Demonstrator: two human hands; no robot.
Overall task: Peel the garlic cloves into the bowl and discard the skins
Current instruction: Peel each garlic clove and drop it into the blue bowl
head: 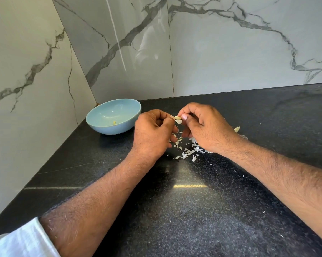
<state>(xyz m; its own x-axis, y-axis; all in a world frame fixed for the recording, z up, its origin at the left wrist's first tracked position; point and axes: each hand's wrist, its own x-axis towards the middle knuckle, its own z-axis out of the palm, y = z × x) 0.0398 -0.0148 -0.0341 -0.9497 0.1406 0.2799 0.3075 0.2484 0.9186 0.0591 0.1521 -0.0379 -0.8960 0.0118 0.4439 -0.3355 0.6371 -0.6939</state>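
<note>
garlic clove (178,117): small, pale cream-yellow, smooth where it's bare, with a thin white flake of skin hanging off its underside. It's sitting up in the air between the two hands, just right of the bowl and above the skin pile.
left hand (152,134): fingers are curling in, thumb and fingertips pinching the left end of the clove.
right hand (202,127): also curling, thumb and forefinger pinching the right end of the same clove, thumbnail facing the camera.
skins (188,152): a loose scatter of papery white flakes, thin and curly, lying on the counter right under and between the hands, with a few tiny specks straying toward the near edge. Too many to count properly.
bowl (113,115): one, light blue, round, glossy, ceramic-looking. It's sitting on the counter near the wall corner, left of the hands, with one little yellowish bit inside near the bottom.
second clove (236,129): looks like one unpeeled piece peeking out behind the right wrist, mostly hidden.
counter (193,210): black speckled stone, shiny, catching a streak of light.
walls (230,52): glossy white marble-look panels with grey veins.
sleeve (21,240): white fabric, pushed up on the left arm.
</note>
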